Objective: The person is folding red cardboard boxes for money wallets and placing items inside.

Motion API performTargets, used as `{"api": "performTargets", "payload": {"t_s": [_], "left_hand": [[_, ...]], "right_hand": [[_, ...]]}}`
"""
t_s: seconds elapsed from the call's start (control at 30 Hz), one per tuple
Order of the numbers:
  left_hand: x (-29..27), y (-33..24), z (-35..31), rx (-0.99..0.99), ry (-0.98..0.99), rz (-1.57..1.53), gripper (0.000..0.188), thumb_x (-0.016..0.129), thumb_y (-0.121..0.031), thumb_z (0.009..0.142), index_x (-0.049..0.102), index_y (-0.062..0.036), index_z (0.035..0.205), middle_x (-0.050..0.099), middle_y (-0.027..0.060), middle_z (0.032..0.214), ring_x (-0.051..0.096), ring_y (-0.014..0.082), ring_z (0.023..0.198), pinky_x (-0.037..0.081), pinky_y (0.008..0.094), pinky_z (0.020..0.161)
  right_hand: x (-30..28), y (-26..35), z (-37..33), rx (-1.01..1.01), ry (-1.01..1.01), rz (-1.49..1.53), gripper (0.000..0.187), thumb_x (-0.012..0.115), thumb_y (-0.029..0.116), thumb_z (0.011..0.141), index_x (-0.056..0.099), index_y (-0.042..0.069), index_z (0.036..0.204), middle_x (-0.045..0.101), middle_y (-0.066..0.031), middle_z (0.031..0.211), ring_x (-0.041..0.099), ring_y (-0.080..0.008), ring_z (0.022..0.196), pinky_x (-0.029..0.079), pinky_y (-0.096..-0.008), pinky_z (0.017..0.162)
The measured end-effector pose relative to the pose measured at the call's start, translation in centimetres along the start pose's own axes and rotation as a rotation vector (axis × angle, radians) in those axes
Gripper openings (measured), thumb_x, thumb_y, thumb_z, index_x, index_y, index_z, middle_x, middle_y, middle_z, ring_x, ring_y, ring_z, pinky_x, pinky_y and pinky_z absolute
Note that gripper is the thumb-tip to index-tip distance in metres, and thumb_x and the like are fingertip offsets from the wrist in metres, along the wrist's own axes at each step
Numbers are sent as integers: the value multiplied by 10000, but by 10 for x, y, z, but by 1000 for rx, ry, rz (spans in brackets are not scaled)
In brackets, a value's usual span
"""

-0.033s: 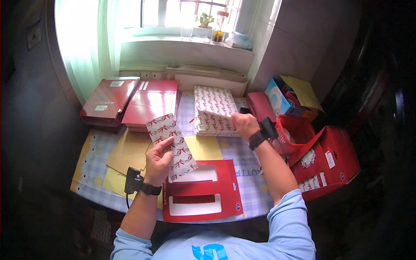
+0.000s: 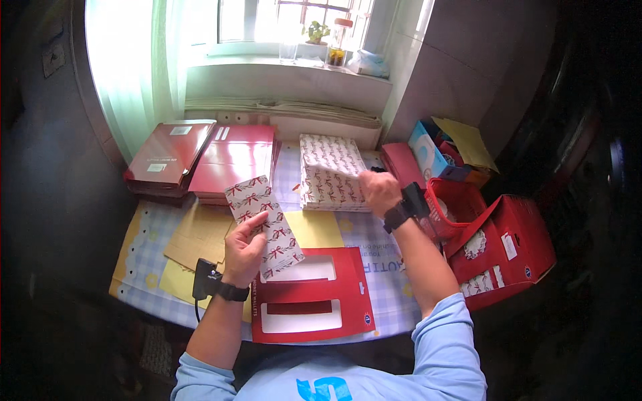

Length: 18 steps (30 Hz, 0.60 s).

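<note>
My left hand (image 2: 245,250) grips a long white paper wallet (image 2: 253,194) patterned with red bows and green sprigs, thumb on its face. The wallet is tilted over a flat red card sleeve (image 2: 353,297) with two cut-out windows, lying at the table's near edge. Farther back stands a stack of like-patterned wallets (image 2: 329,150). At the stack's right side, my right hand (image 2: 381,192) has its fingers closed on the edge of a top wallet, whose near part looks slightly raised. My right fingertips are partly hidden.
Piles of red card sleeves (image 2: 234,157) and darker red packs (image 2: 167,154) stand at the back left. Tan card sheets (image 2: 197,234) lie left. A red basket (image 2: 438,207), a blue box (image 2: 428,150) and an open red carton (image 2: 528,234) crowd the right.
My right hand has shifted very slightly to the right at the stack. The wallet in my left hand stays in place.
</note>
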State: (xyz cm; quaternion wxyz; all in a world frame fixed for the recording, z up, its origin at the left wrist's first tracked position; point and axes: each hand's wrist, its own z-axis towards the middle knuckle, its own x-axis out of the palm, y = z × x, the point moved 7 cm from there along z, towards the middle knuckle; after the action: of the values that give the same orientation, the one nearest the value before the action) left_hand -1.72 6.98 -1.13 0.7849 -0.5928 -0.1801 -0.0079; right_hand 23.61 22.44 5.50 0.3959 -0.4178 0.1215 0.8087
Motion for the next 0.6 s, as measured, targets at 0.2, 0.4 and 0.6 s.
{"api": "performTargets", "payload": {"t_s": [0.2,0.4,0.6], "left_hand": [[-24,-21,1,179,-187,90,373,504,38,839,590,46,1202,631,109,1126,592,140,1014,451,262,920],[-40,-37,2,190,-257,60,303,494,-11,872,636,32,1136,657,90,1042,592,122,932,463,248,853],[50,-52,-26,-127,371,-153,673,344,-552,962,658,31,1082,688,109,957,619,162,770,469,298,774]], "right_hand": [[-154,10,10,107,-479,13,103,508,130,937,591,70,918,591,-122,802,596,-294,792,472,-385,664],[-243,0,-7,162,-269,577,218,524,239,978,619,49,929,613,-58,741,585,-121,632,454,-276,541],[-189,19,-2,210,146,709,233,555,248,960,626,39,888,612,-61,672,598,-123,598,457,-267,524]]}}
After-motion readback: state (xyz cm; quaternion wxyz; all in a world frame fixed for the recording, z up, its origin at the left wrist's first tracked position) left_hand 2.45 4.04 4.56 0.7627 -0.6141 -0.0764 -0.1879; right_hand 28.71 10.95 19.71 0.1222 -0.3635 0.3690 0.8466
